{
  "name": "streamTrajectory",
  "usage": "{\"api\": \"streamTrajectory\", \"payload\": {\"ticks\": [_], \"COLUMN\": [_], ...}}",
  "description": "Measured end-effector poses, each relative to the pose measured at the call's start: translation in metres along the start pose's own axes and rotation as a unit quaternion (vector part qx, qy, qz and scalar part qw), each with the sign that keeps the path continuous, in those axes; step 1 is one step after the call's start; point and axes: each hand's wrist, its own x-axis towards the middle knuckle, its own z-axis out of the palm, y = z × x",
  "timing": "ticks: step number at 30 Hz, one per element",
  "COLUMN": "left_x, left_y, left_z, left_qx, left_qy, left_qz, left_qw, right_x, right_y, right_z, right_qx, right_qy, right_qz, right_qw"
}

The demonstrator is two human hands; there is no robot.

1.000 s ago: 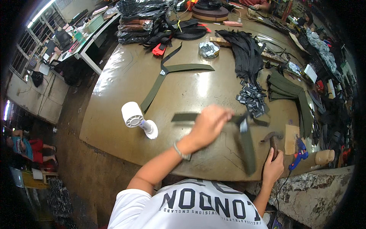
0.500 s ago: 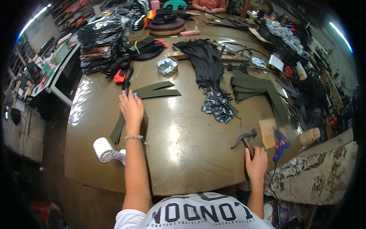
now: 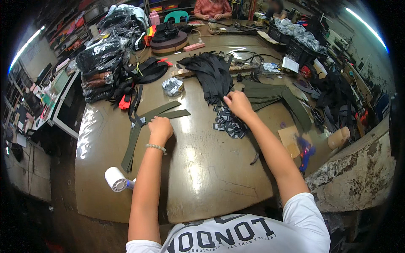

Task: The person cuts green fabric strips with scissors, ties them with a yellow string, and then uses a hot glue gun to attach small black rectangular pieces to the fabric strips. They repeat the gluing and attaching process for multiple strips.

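My left hand (image 3: 160, 128) lies with curled fingers on the near ends of flat olive webbing straps (image 3: 145, 118) laid across the brown table (image 3: 202, 168). My right hand (image 3: 237, 103) reaches further out, fingers bent down where a fan of black straps (image 3: 211, 74) meets a stack of olive straps (image 3: 270, 90). Whether it grips one is hidden. A heap of small black buckles (image 3: 228, 123) lies just below that hand. A dark tool (image 3: 255, 159) lies beside my right forearm.
A white tape roll (image 3: 115, 179) lies at the near left edge. A bag of metal parts (image 3: 172, 86), black wrapped bundles (image 3: 101, 63) and a brown spool (image 3: 168, 40) stand further back. A blue and red tool (image 3: 305, 154) lies right. Another person (image 3: 211, 7) sits opposite.
My right hand has let go of the hammer and reached out to the strap piles. My left hand has drawn back along the olive straps to their near ends.
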Motion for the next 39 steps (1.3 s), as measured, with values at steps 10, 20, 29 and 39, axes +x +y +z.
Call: {"api": "streamTrajectory", "payload": {"ticks": [10, 20, 29, 39], "left_x": [0.039, 0.089, 0.076, 0.063], "left_y": [0.065, 0.128, 0.119, 0.108], "left_z": [-0.03, -0.032, -0.036, -0.02], "left_qx": [-0.376, -0.588, -0.609, -0.605], "left_qy": [0.089, -0.081, -0.094, -0.115], "left_qz": [0.252, 0.259, 0.221, 0.23], "left_qw": [0.887, 0.762, 0.756, 0.754], "right_x": [0.037, 0.05, 0.047, 0.051], "right_y": [0.004, 0.008, 0.006, -0.002], "right_z": [0.032, 0.007, 0.012, 0.014], "right_qx": [0.177, 0.629, 0.642, 0.578], "right_qy": [0.001, -0.156, -0.143, -0.139], "right_qz": [0.125, 0.241, 0.22, 0.253], "right_qw": [0.976, 0.722, 0.72, 0.764]}}
